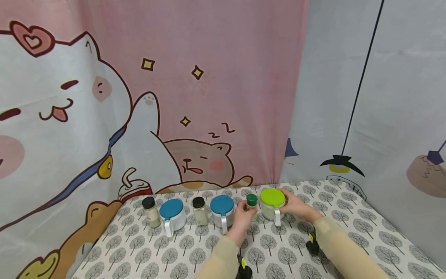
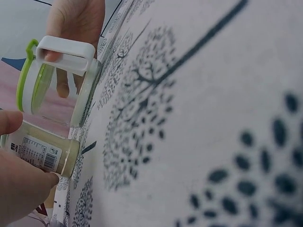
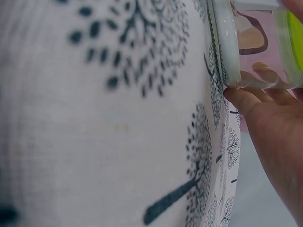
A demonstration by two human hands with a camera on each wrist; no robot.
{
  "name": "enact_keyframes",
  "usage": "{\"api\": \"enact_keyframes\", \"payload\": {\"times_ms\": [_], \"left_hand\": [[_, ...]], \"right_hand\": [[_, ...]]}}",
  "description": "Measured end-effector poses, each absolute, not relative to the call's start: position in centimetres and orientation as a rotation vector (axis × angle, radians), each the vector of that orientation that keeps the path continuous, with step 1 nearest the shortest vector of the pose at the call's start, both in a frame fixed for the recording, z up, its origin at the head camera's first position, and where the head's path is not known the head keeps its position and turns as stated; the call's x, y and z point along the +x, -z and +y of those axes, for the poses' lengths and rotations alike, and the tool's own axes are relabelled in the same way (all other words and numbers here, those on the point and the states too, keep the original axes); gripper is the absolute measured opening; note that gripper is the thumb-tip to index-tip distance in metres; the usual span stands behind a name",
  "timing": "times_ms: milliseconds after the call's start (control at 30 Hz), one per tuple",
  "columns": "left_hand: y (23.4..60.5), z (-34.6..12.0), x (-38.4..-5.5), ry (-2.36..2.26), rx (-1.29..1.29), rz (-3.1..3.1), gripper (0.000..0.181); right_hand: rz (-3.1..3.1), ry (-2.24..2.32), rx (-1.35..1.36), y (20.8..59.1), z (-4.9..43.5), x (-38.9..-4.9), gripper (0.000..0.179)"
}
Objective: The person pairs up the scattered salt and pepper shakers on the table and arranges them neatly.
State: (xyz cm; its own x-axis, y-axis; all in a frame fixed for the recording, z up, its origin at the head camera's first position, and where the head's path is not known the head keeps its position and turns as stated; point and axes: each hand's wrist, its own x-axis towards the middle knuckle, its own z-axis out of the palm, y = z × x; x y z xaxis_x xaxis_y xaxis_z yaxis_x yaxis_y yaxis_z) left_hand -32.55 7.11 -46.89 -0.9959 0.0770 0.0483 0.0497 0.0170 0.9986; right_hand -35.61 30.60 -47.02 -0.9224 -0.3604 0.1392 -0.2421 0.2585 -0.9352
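My left hand (image 1: 242,219) grips a small spice bottle with a green cap (image 1: 252,200), thumb and fingers on either side of it. Pale contents and a printed label with a barcode show on this spice bottle (image 2: 45,150) in the left wrist view. Right beside it stands a clear seasoning jar with a lime-green lid (image 1: 273,197) and a white handle facing me. Around its far right side curls my right hand (image 1: 296,206). In the right wrist view, fingers (image 3: 270,97) of that hand lie along the glass, low near the jar's base.
Left of my hands, a blue-lidded jar (image 1: 222,205), a black-capped bottle (image 1: 200,213), another blue-lidded jar (image 1: 172,209) and another black-capped bottle (image 1: 150,209) stand in a row. They are on a tree-patterned tablecloth (image 1: 195,255). A cartoon curtain (image 1: 226,46) hangs behind the table.
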Motion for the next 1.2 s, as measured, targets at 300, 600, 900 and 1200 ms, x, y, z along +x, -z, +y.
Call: {"api": "enact_keyframes", "payload": {"times_ms": [300, 600, 900, 1200], "left_hand": [[47.1, 6.9, -32.7, -2.177, 0.155, 2.222, 0.038], [47.1, 6.8, -32.7, -2.177, 0.128, 2.220, 0.039], [46.0, 7.1, -32.4, -2.209, 0.112, 2.211, 0.067], [44.6, 7.4, -32.5, -2.294, 0.153, 2.214, 0.068]], "right_hand": [[2.395, 1.738, -0.572, 47.3, 30.6, -35.7, 0.096], [2.385, 1.735, -0.558, 47.1, 30.6, -35.5, 0.099], [2.357, 1.717, -0.614, 46.9, 30.8, -35.5, 0.096], [2.290, 1.681, -0.642, 46.5, 31.7, -35.3, 0.094]]}}
